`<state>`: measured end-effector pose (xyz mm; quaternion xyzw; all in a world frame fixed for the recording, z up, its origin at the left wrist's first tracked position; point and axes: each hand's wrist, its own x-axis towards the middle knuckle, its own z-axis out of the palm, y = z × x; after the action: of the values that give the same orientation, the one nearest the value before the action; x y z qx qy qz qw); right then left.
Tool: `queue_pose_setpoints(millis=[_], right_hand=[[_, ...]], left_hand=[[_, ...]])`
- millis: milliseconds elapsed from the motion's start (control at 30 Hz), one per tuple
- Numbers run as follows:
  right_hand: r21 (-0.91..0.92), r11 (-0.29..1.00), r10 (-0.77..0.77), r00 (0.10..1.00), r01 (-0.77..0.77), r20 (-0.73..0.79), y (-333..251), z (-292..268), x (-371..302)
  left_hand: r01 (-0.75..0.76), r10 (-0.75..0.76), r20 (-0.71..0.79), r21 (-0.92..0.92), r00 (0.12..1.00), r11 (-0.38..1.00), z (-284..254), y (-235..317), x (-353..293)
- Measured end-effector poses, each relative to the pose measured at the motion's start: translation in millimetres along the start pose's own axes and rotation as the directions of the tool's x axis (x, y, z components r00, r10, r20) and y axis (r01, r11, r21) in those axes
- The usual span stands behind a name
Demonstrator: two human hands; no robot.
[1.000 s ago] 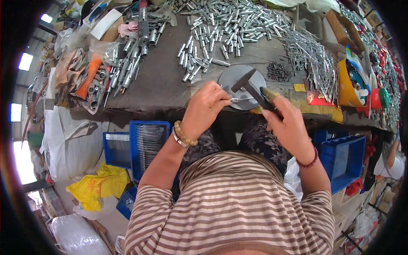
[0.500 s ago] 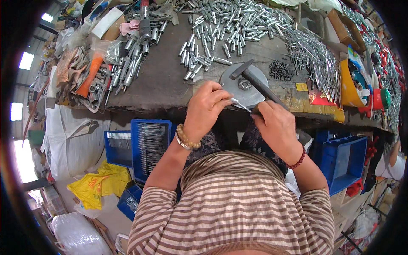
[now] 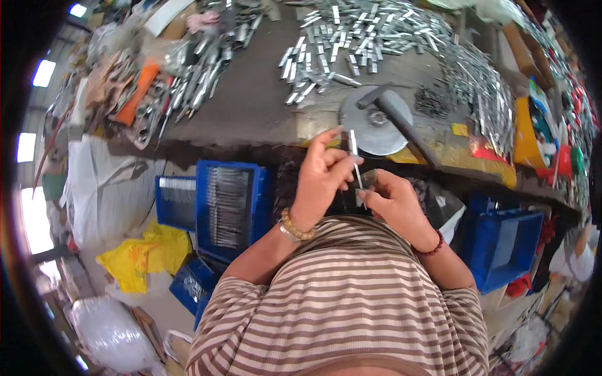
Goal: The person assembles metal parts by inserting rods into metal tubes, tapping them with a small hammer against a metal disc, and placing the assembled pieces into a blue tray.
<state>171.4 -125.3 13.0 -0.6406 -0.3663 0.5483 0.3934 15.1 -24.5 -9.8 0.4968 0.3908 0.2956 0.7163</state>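
In front of my body, just off the bench edge, I hold a slim metal rod with a thicker bright sleeve (image 3: 353, 143) at its upper end. My left hand (image 3: 321, 178) grips it around the sleeve's lower part, index finger raised. The thin lower end sits pinched between the thumb and fingers of my right hand (image 3: 398, 202). The rod stands nearly upright. Beyond my hands, a round grey metal plate (image 3: 390, 143) lies on the bench, and a hammer (image 3: 406, 125) rests across it.
Metal sleeves (image 3: 345, 44) are heaped at the back of the bench (image 3: 251, 94), with thin rods (image 3: 492, 113) and small dark pieces (image 3: 431, 100) to the right. Blue crates (image 3: 229, 207) with rods stand lower left. Another blue crate (image 3: 508, 244) is at lower right.
Both hands have drawn back from the plate toward my body. The rod has swung from slanting to nearly upright, and my left index finger has lifted.
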Motion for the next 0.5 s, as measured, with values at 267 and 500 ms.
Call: queue_pose_setpoints(millis=[267,500], right_hand=[[-0.117,0.990,-0.072,0.995,0.080,0.066,14,18,-4],[-0.107,0.993,0.070,0.985,-0.053,0.156,47,17,12]], left_hand=[[-0.128,0.120,-0.256,-0.013,0.959,0.992,-60,-21,-21],[0.053,-0.034,-0.769,-0.001,0.638,0.999,-186,-91,-75]])
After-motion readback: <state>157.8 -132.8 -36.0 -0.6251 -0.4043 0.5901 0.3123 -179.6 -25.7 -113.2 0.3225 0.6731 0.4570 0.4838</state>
